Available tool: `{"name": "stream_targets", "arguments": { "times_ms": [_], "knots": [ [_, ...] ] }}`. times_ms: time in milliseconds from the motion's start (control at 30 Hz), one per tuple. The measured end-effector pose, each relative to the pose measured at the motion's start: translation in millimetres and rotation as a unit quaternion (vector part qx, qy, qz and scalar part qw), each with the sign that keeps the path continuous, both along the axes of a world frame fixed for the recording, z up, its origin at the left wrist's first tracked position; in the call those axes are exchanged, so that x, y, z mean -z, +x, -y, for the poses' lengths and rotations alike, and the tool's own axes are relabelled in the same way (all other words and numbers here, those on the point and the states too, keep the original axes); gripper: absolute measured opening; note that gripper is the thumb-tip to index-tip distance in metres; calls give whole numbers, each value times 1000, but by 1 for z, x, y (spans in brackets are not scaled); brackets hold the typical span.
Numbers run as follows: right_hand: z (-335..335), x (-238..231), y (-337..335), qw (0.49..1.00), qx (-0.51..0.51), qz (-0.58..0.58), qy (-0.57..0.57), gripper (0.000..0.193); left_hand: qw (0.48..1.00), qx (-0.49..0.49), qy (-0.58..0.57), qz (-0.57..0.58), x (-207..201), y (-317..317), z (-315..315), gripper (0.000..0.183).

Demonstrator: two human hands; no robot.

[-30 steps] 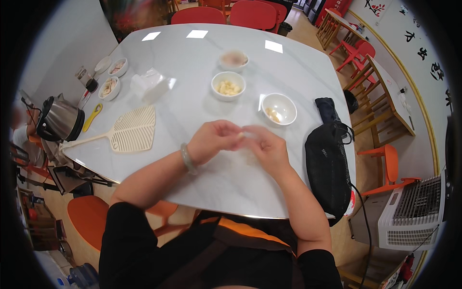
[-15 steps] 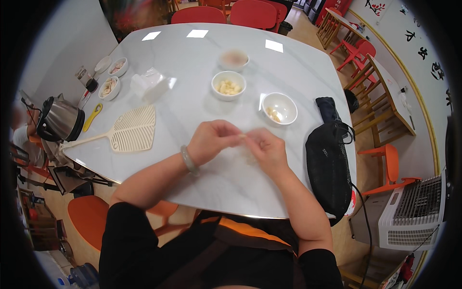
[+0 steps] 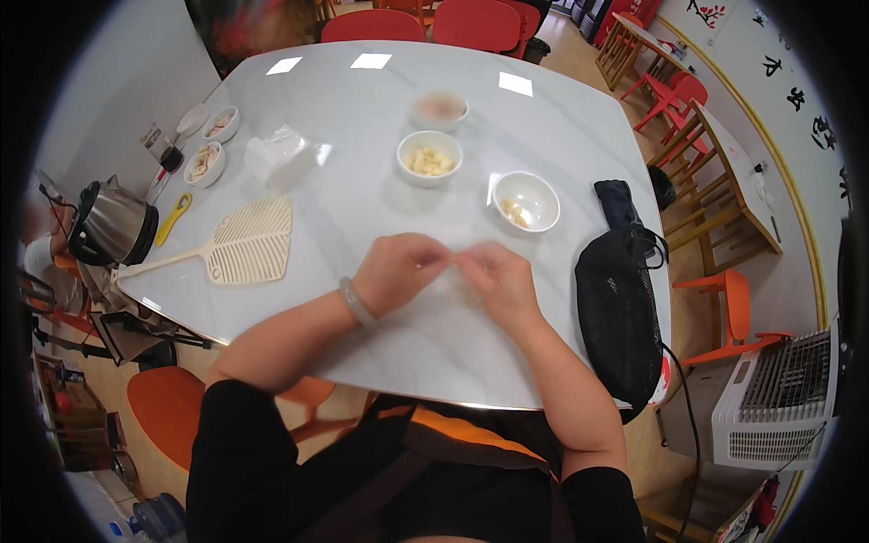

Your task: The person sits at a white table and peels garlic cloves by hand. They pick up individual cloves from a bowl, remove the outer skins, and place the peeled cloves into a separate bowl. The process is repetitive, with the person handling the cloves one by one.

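Observation:
My left hand (image 3: 404, 269) and my right hand (image 3: 496, 279) meet fingertip to fingertip above the near middle of the white table. Both are closed in a pinch on a small pale piece, mostly hidden by the fingers and too blurred to name. A bracelet (image 3: 359, 304) circles my left wrist. Just beyond my right hand stands a white bowl (image 3: 549, 205) with a few pale garlic cloves (image 3: 514, 213) in it. Farther off, a second white bowl (image 3: 430, 138) holds more peeled cloves (image 3: 427, 163).
Behind these is a bowl (image 3: 441, 109) with a blurred top. On the left lie a cream fly swatter (image 3: 249, 242), a yellow peeler (image 3: 174, 219), a clear plastic bag (image 3: 282, 156), small filled bowls (image 3: 205, 166) and a steel kettle (image 3: 116, 222). A black mesh pouch (image 3: 619, 317) lies at the right edge.
My fingertips have drawn closer round the pale piece, which showed more between them before. My right hand's fingers have shifted slightly. The bowls stand unchanged.

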State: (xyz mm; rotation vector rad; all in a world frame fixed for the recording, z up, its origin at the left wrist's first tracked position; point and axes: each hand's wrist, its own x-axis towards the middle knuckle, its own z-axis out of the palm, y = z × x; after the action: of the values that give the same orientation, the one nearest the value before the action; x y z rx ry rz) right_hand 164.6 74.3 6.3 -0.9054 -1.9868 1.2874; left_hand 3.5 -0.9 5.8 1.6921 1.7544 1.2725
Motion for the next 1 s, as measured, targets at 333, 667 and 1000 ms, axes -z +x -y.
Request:
{"name": "stream_targets", "arguments": {
  "times_ms": [333,667,1000],
  "knots": [
    [-1,-3,1,1000,-11,-5,-28,18,1000,5,22,3,-1,1,-1,7],
    [0,-7,-1,995,-7,-13,-95,18,999,16,42,-13,0,0,1,9],
    [-2,-3,-1,991,-18,-46,-124,17,999,16,44,-6,-2,3,2,9]
  ]
}}
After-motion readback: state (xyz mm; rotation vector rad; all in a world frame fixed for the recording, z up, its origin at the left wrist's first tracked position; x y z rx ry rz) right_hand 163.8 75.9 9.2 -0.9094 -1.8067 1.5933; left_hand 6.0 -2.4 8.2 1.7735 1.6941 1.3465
